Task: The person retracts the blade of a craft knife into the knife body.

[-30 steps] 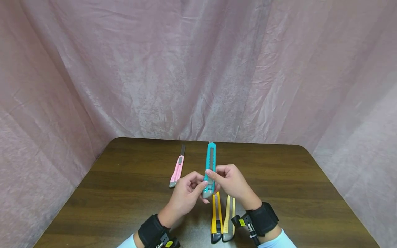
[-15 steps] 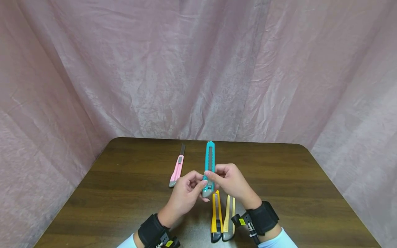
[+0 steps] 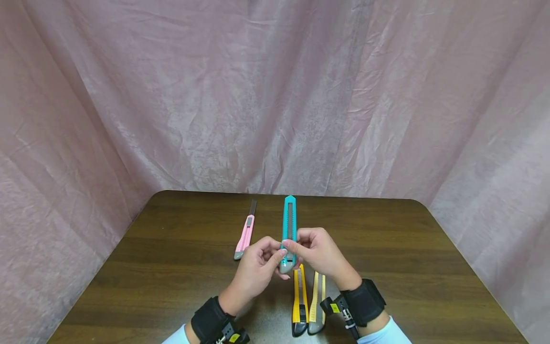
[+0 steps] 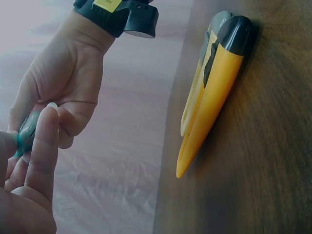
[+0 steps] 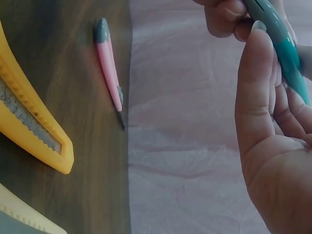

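Head view | 2 hands (image 3: 256,269) (image 3: 323,253) pinching 1 teal cutter (image 3: 290,224) | table (image 3: 408,258): 1 pink cutter (image 3: 246,236), 2 yellow cutters (image 3: 299,298) (image 3: 317,302)

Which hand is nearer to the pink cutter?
Left. In the head view, the left hand appears just right of the pink cutter; the right hand is farther right, beyond the teal cutter both hold.

A slim pink-and-grey utility knife (image 3: 245,236) is lying, blade protruding, on the dark-brown wood-grain counter (image 3: 180,248). A yellow-and-black utility knife (image 3: 297,302) is lying beside a pale-yellow-and-grey utility knife (image 3: 317,308). A creased pink fabric curtain (image 3: 275,95) is hanging behind.
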`<control>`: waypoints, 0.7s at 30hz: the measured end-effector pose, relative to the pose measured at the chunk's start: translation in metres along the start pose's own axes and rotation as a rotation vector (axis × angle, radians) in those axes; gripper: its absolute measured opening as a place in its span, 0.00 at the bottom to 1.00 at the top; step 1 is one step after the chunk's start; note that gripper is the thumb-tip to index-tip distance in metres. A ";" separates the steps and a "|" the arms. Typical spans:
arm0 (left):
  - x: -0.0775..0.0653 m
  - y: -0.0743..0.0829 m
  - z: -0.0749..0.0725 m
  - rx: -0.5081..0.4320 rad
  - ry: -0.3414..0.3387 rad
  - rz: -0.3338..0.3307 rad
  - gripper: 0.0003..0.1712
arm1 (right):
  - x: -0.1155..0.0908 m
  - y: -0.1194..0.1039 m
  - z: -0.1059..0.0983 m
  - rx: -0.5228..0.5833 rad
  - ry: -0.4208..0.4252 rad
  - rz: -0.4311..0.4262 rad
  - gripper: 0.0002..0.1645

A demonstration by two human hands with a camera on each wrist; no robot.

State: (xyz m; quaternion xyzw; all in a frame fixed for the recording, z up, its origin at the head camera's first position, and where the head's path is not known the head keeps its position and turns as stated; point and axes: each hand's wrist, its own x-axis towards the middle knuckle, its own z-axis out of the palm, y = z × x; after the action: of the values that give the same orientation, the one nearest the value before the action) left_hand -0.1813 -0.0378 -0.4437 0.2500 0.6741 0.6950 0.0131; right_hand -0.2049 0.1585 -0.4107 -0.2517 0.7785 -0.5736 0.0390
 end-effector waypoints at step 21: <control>-0.001 -0.002 -0.003 0.000 -0.003 -0.006 0.10 | -0.001 0.000 0.001 -0.001 -0.039 0.031 0.13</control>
State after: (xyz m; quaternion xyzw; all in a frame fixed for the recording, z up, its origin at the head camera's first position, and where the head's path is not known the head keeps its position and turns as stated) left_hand -0.1824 -0.0409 -0.4455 0.2490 0.6746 0.6947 0.0161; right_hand -0.2042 0.1579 -0.4113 -0.2510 0.7817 -0.5675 0.0629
